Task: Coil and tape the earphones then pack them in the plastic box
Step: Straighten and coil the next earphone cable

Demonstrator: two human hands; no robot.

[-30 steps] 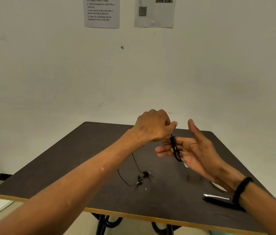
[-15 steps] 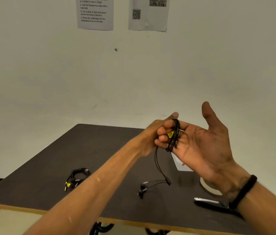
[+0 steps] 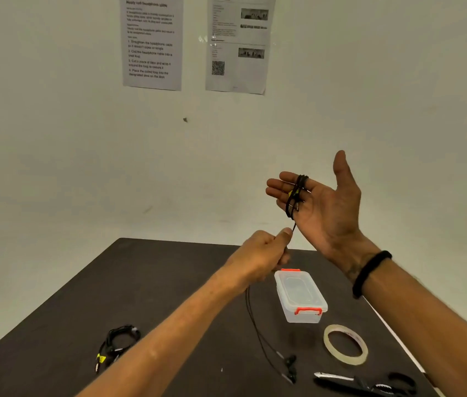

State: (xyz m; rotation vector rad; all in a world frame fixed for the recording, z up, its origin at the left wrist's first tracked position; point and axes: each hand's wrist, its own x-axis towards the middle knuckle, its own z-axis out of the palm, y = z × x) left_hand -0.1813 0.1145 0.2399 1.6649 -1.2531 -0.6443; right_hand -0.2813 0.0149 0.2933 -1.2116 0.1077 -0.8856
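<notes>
At two o'clock above the dark table (image 3: 152, 282), the right hand (image 3: 324, 204) is raised palm-up with its fingers straight and thumb lifted, and several black turns of the earphone cable (image 3: 296, 197) are wound round those fingers; just below, the left hand (image 3: 263, 259) pinches the running cable between thumb and curled fingers, and the free length drops past its wrist to the two earbuds (image 3: 291, 368) lying on the table at six o'clock. The coiling is judged well under way but unfinished; to do it well, the left hand should keep light, even tension and lay each turn beside the last, not so tight that the loop will not slide off the fingers, and stop with the buds short of the coil so they do not tangle. The clear plastic box (image 3: 299, 296) with red clips sits closed at centre, lid still to be opened; the tape roll (image 3: 345, 343) lies at four o'clock from it, and scissors (image 3: 369, 383) lie at five o'clock by the near edge. Another coiled earphone set (image 3: 117, 343) rests at eight o'clock. Two printed sheets (image 3: 153, 41) hang on the pale wall at twelve o'clock.
</notes>
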